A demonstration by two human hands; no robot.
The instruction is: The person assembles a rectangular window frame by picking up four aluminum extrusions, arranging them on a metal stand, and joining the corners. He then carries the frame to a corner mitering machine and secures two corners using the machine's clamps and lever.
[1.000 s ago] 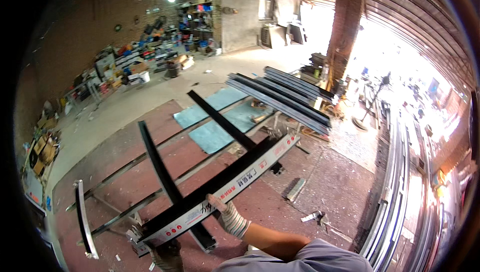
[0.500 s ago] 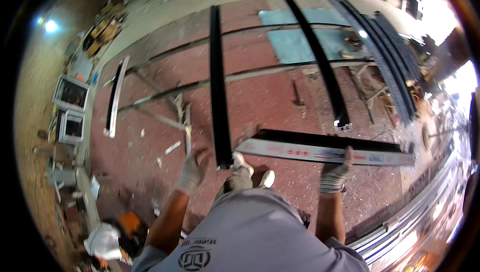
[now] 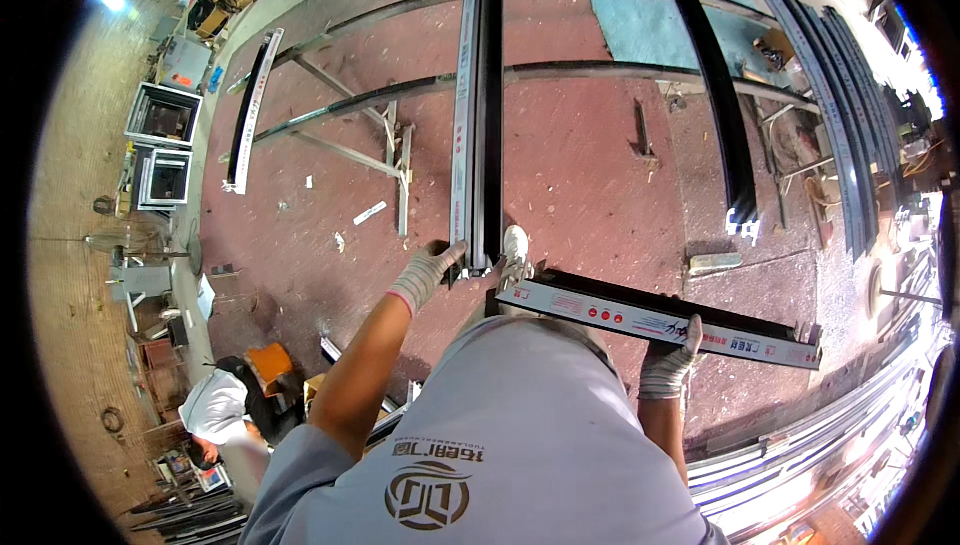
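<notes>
My right hand, in a striped work glove, is closed on a short metal profile. This bar has a printed pale film on its near face and a black far side; its right end slants toward me. My left hand, also gloved, grips the near end of a long metal profile, thumb on its edge and the other fingers partly hidden. The long profile is black with a pale filmed strip on its left side. It runs away from me across the rails. The short bar's left end lies just right of the long one's near end.
Two dark rails on trestle legs carry the profiles. Another long black profile lies to the right, beside stacked grey profiles. A short profile rests at left. A person is low at left.
My left hand has moved to the long profile's near end and closed on it. That profile now shows a pale filmed side. The short profile, still in my right hand, slants more.
</notes>
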